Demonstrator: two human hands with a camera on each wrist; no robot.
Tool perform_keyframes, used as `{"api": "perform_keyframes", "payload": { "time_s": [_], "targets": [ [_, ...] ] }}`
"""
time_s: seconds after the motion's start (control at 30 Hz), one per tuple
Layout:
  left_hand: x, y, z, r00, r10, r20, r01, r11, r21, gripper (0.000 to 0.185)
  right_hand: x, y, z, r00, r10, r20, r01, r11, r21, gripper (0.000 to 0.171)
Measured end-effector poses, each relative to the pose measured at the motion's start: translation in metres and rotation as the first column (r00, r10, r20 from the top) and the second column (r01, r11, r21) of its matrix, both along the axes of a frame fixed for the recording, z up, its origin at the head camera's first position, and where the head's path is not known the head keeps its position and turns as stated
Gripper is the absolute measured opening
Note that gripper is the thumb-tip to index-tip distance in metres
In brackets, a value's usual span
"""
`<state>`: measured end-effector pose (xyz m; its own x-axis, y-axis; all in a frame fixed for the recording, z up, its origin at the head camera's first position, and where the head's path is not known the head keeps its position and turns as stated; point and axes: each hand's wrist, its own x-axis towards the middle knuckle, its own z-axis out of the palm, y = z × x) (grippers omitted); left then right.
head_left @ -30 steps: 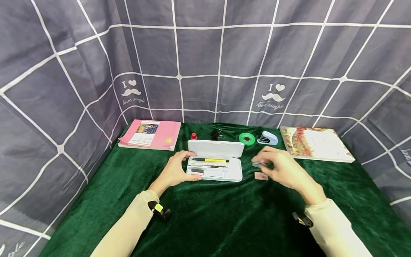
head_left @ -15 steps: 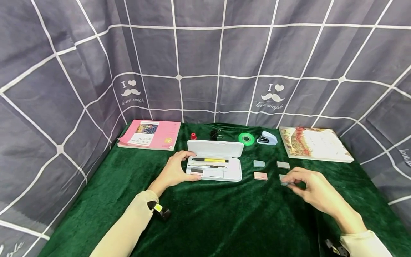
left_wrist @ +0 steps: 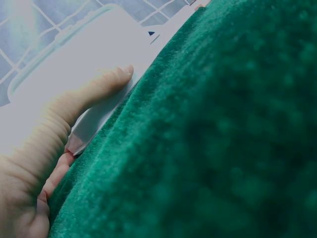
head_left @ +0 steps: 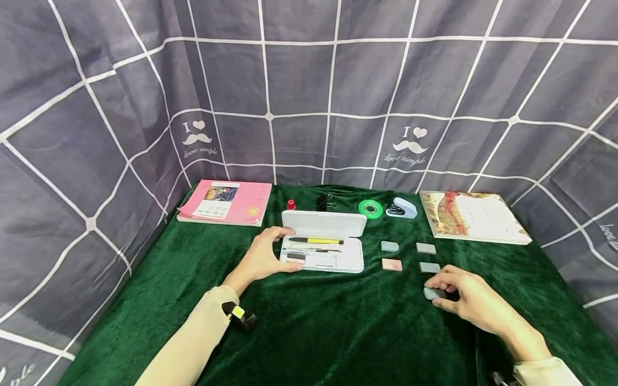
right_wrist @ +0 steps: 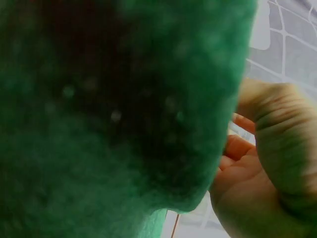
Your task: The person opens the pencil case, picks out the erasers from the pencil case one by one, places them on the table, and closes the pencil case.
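Observation:
My left hand (head_left: 263, 254) grips the left end of an open white pencil case (head_left: 358, 256), thumb at its front edge. A yellow and black pen (head_left: 318, 240), thin pen-like items and a dark-and-white eraser (head_left: 296, 258) lie inside the case. In the left wrist view the thumb presses the white case (left_wrist: 101, 116). My right hand (head_left: 470, 297) pinches a small blue-grey eraser (head_left: 433, 294) at the cloth. Behind it lie a grey-blue eraser (head_left: 429, 267), a grey eraser (head_left: 426, 248), a light blue eraser (head_left: 389, 246) and a pink eraser (head_left: 391, 264).
Behind the case stand a red cap-like piece (head_left: 291, 205), a black binder clip (head_left: 324, 202), a green tape roll (head_left: 370, 209) and a light blue stapler (head_left: 402, 208). A pink book (head_left: 241, 203) lies far left, a pale book (head_left: 478, 217) far right. Green cloth (head_left: 338, 327) covers the table.
My right hand has moved right and then nearer, from beside the light blue eraser, past the grey-blue one, to the blue-grey eraser nearest me. The left hand and pencil case have stayed put.

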<state>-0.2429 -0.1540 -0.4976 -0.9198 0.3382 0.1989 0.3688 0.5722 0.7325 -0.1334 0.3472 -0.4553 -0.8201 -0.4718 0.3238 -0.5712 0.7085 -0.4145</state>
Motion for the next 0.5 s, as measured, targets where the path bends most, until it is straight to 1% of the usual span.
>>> {"api": "perform_keyframes", "payload": {
  "time_s": [0.13,0.23,0.4,0.43,0.5],
  "targets": [
    [0.0,0.0,0.0,1.0,0.003,0.006,-0.003,1.0,-0.006,0.083,0.0,0.002,0.001,0.998,-0.026,0.059,0.026,1.0,-0.005,0.039],
    [-0.001,0.001,0.001,1.0,0.005,0.011,-0.005,1.0,-0.006,0.083,0.0,0.002,0.004,0.996,-0.032,0.083,0.032,0.999,0.004,0.038],
    [-0.001,0.001,0.0,1.0,0.007,0.017,-0.007,1.0,-0.002,0.083,-0.004,0.001,0.011,0.987,-0.036,0.158,0.029,0.999,0.046,0.036],
    [-0.001,0.001,0.0,1.0,0.008,0.018,-0.008,1.0,-0.001,0.083,-0.006,0.0,0.013,0.986,-0.038,0.16,0.03,0.998,0.05,0.035],
    [-0.001,0.0,-0.001,1.0,0.013,0.02,-0.013,1.0,-0.005,0.084,-0.01,-0.005,0.018,0.991,-0.029,0.132,0.024,0.999,0.036,0.037]
  ]
}}
